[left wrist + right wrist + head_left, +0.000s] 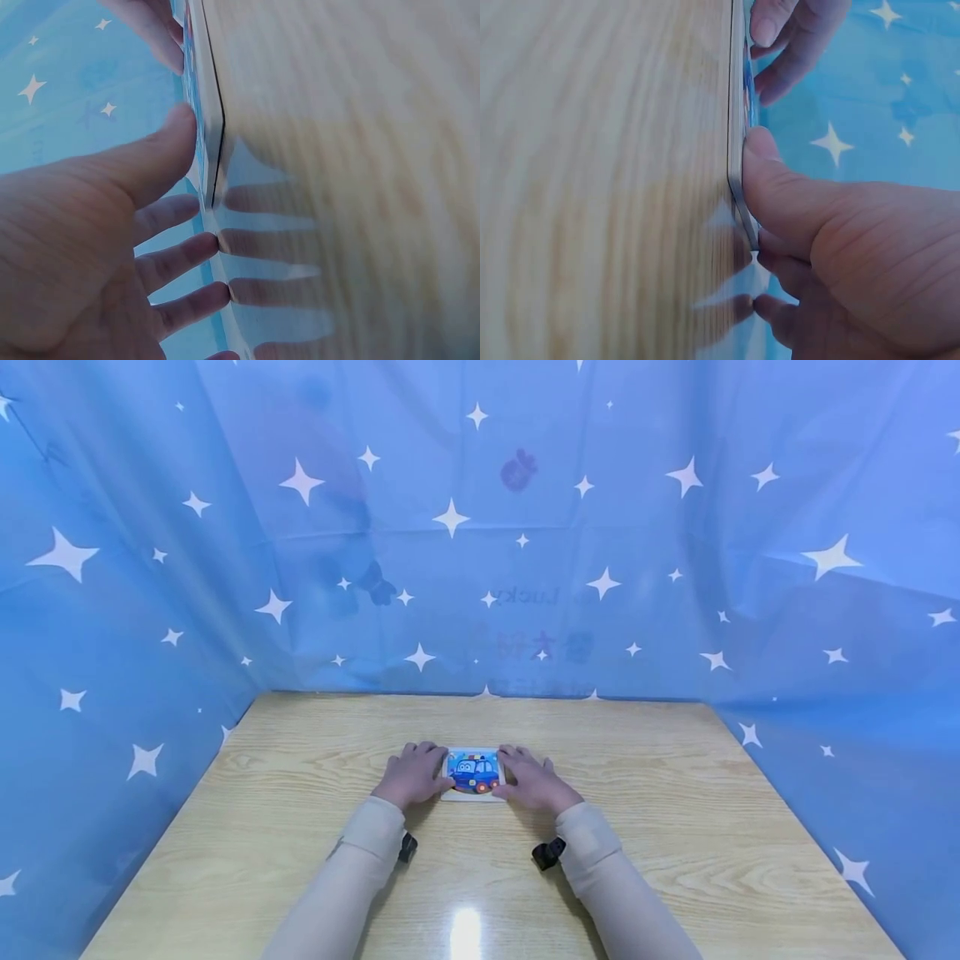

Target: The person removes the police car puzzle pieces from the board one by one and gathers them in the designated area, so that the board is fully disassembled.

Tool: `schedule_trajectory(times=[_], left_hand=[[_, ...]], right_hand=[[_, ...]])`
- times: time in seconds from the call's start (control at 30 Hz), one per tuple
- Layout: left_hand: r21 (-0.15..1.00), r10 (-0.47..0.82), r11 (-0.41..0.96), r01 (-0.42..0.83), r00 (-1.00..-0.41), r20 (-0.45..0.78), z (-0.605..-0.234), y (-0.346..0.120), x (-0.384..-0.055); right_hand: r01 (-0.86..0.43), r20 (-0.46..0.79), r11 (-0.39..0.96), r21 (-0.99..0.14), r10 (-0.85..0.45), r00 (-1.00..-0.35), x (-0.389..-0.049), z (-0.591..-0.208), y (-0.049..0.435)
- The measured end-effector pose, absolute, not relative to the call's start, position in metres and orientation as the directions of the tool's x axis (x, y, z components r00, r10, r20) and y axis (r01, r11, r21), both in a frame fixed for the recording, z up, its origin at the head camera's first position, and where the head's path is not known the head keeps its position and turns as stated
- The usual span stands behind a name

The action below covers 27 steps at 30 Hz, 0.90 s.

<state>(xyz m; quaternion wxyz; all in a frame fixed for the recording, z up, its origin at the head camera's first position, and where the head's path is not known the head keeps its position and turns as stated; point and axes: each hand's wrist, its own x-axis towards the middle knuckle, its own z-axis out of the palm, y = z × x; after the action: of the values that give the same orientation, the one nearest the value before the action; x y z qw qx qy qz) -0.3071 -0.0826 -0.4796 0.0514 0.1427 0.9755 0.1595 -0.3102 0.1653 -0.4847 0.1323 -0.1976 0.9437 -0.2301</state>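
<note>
A flat puzzle board (474, 773) with a blue cartoon police car on it lies on the wooden table, between the two hands. My left hand (412, 775) is at its left side, thumb on the near left corner and fingers spread, their tips on the tabletop in the left wrist view. At the right side, my right hand (536, 783) has its thumb along the near right edge and its fingers by the far right corner. The board's pale edge (213, 112) lies down along the table in the left wrist view.
Wood-grain tabletop (675, 827) surrounds the board. Blue curtains (525, 568) with white stars stand along the back and both sides. Each sleeve has a small black device (549, 853) at the wrist. A bright light reflection shows near the front of the table.
</note>
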Motion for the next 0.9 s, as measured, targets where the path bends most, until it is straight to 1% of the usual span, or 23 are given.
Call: schedule_trajectory(times=[0.2, 0.4, 0.57, 0.9], left_hand=[[0.323, 0.284, 0.910, 0.260, -0.959, -0.027, -0.475, -0.079, -0.313], [0.312, 0.261, 0.918, 0.245, -0.965, -0.011, -0.478, -0.074, -0.319], [0.323, 0.244, 0.918, 0.231, -0.970, 0.001, -0.482, -0.070, -0.321], [0.362, 0.220, 0.912, 0.191, -0.975, -0.041, -0.486, -0.060, -0.327]], right_hand=[[-0.314, -0.162, 0.823, -0.474, -0.431, -0.888, -0.313, -0.484, 0.167], [-0.319, -0.156, 0.817, -0.480, -0.438, -0.885, -0.314, -0.486, 0.167], [-0.330, -0.155, 0.823, -0.462, -0.441, -0.884, -0.313, -0.486, 0.166], [-0.335, -0.151, 0.822, -0.460, -0.445, -0.883, -0.313, -0.484, 0.166]])
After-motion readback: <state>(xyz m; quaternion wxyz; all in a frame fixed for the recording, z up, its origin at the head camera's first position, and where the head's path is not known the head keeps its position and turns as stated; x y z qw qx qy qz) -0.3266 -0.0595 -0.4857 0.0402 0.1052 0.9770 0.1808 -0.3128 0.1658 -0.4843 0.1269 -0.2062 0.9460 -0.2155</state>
